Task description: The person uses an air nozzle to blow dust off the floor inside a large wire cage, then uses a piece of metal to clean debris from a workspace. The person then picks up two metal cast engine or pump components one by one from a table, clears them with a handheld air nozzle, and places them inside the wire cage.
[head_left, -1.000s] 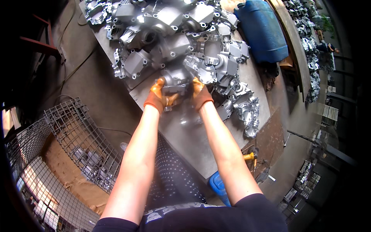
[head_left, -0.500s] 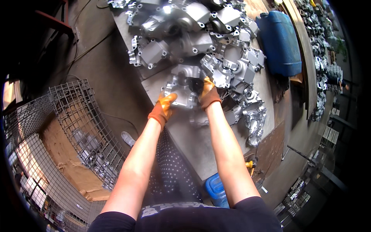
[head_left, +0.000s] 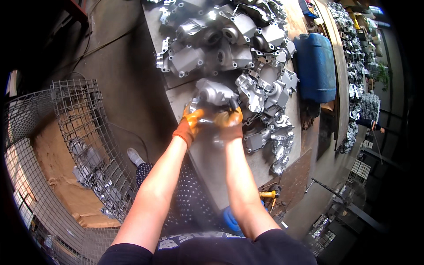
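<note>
Orange-gloved, my left hand (head_left: 189,127) and right hand (head_left: 229,120) both clamp a grey metal casting (head_left: 213,93), lifted off the worktop (head_left: 207,154) to clear the far pile of castings (head_left: 234,48).

Grey concrete floor (head_left: 128,88), wire-mesh cage (head_left: 84,145) left, blue drum (head_left: 314,66) right.

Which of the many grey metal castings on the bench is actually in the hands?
The metal casting at the pile's near edge; the gloved left hand and right hand both grip it, while the others lie untouched.
</note>
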Demonstrator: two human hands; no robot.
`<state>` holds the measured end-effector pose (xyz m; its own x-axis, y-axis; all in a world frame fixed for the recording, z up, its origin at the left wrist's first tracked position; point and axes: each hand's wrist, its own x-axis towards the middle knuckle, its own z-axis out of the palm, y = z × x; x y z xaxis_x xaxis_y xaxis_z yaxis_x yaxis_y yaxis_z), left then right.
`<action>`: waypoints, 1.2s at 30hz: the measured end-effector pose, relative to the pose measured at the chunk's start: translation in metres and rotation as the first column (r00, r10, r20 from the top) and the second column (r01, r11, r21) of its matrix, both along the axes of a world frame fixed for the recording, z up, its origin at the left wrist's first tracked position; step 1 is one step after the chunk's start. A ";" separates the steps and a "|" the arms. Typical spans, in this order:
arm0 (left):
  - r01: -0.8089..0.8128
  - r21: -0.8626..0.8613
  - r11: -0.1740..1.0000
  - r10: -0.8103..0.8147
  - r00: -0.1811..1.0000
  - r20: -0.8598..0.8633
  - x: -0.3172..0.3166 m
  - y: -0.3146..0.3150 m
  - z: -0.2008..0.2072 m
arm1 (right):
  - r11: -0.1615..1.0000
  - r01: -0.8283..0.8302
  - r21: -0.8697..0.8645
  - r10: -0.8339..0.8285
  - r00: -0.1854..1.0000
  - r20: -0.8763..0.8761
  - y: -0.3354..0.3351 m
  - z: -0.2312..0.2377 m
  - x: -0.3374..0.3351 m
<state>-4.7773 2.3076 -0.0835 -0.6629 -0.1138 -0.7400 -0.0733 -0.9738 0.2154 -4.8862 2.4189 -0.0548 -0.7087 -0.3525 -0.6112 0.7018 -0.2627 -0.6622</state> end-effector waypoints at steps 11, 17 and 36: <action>-0.211 0.051 0.976 0.217 0.929 -0.300 0.127 -0.071 0.070 | 0.768 -0.524 0.368 0.599 0.791 -0.124 -0.023 0.114 0.124; -0.470 -0.175 0.865 0.386 0.847 -0.367 0.285 -0.166 0.093 | 0.545 -0.641 0.540 0.830 0.505 -0.238 -0.130 0.169 0.204; -0.781 -0.296 0.549 0.745 0.619 -0.249 0.587 -0.361 -0.133 | 0.328 -0.116 0.937 0.570 -0.767 -0.295 -0.514 0.006 0.413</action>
